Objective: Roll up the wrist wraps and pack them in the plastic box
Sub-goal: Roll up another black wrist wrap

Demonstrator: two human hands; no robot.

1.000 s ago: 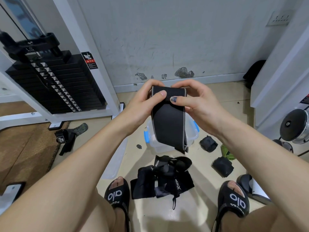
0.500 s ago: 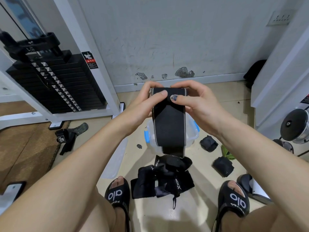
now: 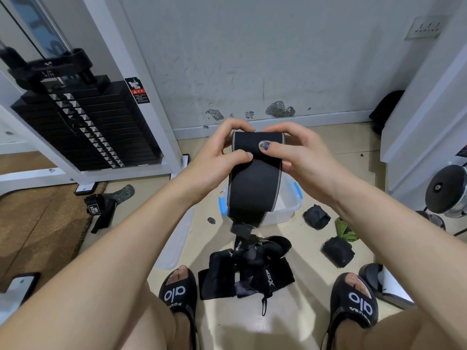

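Note:
A black wrist wrap [image 3: 255, 188] with grey edges hangs in front of me, its top end curled over into the start of a roll. My left hand [image 3: 222, 152] pinches the roll's left side, thumb on its front. My right hand [image 3: 290, 152] pinches the right side, thumb pressed on the front too. The loose tail hangs down over the clear plastic box [image 3: 288, 210] with blue latches on the floor. A pile of unrolled black wraps [image 3: 252, 269] lies between my feet. Two rolled black wraps [image 3: 316, 215] [image 3: 337, 251] sit right of the box.
The box's clear lid [image 3: 177, 243] lies on the floor to its left. A weight stack machine [image 3: 83, 122] stands at the left, with a black strap [image 3: 101, 210] by its base. A green strap [image 3: 345, 229] and dumbbell [image 3: 447, 193] lie at the right.
The top of the wrap has been rolled further over and the hanging tail has been drawn up shorter. Both hands stay at the same height.

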